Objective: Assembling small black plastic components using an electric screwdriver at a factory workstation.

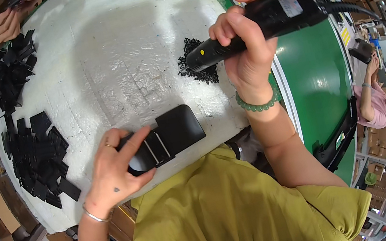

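Black plastic part [181,128], probably light, stiff, slick: hold opposite edges, as your left hand [117,165] pinches; your right hand [253,45] clasps the screwdriver [275,17].

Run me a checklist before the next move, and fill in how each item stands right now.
1. Left hand steadying the black part: ok, thumb and fingers span its left end.
2. Right hand firm on the black corded tool: ok, fingers are wrapped around its body.
3. Tool tip lined up over the part: not ok, it is at the pile of small black pieces, apart from the part.
4. Small piece picked up on the tip: cannot tell, its end is lost against the dark pile.
5. Cord clear of the part: ok, it runs off to the right.
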`<state>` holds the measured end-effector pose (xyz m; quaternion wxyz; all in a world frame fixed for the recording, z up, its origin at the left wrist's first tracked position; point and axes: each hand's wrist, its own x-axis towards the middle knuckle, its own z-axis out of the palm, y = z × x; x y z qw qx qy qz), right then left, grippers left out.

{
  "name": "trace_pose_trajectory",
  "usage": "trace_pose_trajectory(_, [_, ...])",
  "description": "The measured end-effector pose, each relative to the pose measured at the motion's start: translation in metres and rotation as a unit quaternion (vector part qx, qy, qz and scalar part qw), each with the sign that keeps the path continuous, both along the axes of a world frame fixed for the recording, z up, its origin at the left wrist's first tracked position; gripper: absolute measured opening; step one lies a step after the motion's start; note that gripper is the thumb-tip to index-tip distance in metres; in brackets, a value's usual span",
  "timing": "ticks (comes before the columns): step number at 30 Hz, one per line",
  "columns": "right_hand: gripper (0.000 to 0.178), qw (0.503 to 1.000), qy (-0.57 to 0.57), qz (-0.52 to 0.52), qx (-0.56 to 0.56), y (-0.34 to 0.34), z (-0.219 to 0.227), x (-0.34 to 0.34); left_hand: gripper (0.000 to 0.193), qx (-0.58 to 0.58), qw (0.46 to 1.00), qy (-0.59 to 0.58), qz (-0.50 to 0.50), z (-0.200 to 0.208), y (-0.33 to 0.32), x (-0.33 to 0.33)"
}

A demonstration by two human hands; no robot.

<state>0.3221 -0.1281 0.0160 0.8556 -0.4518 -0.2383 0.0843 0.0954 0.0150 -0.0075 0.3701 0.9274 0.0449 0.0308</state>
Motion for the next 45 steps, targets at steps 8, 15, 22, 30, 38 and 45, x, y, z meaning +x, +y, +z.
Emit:
trace_pose_trajectory(8, [0.031,1.000,-0.002,0.023,0.017,0.001,0.003,-0.003,0.066,0.054,0.994,-0.073,0.068,0.022,-0.005,0.024])
trace_pose_trajectory(15, [0.037,0.994,-0.052,0.069,0.067,-0.010,0.026,-0.014,0.025,0.045,0.974,-0.224,0.000,-0.014,-0.006,0.108])
trace_pose_trajectory(22, [0.039,0.994,-0.075,0.032,0.073,-0.024,0.032,-0.008,0.014,0.029,0.964,-0.261,-0.035,-0.028,-0.010,0.133])
trace_pose_trajectory(30, [0.041,0.991,-0.084,0.050,0.089,-0.030,0.038,-0.012,0.018,0.000,0.964,-0.267,-0.004,-0.019,-0.011,0.129])
trace_pose_trajectory(38, [0.042,0.980,-0.099,0.129,0.115,-0.025,0.042,-0.022,0.018,-0.011,0.950,-0.314,0.004,-0.013,-0.009,0.115])
trace_pose_trajectory(45, [0.039,0.965,-0.165,0.156,0.128,-0.037,0.042,-0.034,0.016,-0.020,0.917,-0.394,0.050,-0.014,-0.025,0.101])
